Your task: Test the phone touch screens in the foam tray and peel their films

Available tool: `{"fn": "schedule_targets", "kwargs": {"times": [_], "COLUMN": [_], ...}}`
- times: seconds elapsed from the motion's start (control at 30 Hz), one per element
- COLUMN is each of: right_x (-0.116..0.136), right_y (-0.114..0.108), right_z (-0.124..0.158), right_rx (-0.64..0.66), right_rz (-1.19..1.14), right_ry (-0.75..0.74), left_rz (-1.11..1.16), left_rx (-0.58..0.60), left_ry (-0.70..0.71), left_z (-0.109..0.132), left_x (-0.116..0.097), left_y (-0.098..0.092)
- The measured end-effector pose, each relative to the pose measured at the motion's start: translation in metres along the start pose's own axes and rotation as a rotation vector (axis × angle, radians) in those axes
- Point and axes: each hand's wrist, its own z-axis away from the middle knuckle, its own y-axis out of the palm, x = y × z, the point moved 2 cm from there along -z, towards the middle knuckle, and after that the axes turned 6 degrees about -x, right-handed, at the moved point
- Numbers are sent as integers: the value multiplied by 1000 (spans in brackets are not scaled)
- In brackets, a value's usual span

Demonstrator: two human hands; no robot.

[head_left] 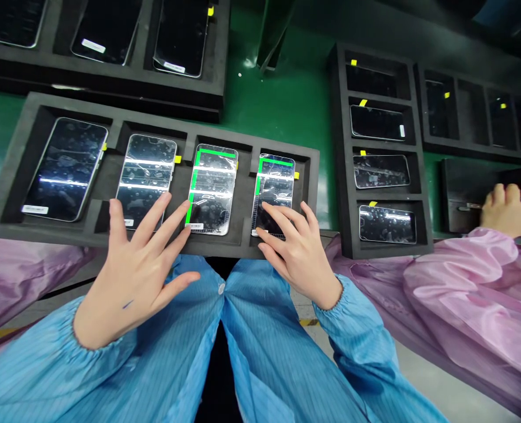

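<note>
A black foam tray lies in front of me with several phones in its slots. My left hand is open with fingers spread, hovering over the tray's near edge, its fingertips close to the second phone and the third phone, which has green strips on its film. My right hand is open too, with its fingertips resting on the lower part of the fourth phone, also edged with green. A dark phone fills the leftmost slot. Both my sleeves are blue.
Another foam tray with phones lies behind on the green surface. A vertical tray of phones stands to the right, with one more tray beyond it. A co-worker's hand and pink sleeve reach in at right; pink fabric shows at left.
</note>
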Motion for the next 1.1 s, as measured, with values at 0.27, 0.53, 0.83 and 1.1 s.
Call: {"fn": "schedule_targets", "kwargs": {"times": [0.27, 0.53, 0.83, 1.1], "right_x": [1, -2, -9, -14], "right_y": [0, 1, 1, -3], "right_z": [4, 4, 9, 16], "right_rx": [-3, 6, -21, -13], "right_rz": [-9, -10, -3, 2], "right_ry": [-14, -25, -31, -1], "left_rz": [-16, 7, 34, 73], "left_rx": [5, 1, 27, 25], "left_ry": [21, -3, 0, 14], "left_z": [1, -1, -1, 0], "left_x": [-1, -3, -8, -10], "left_y": [0, 2, 5, 10]}}
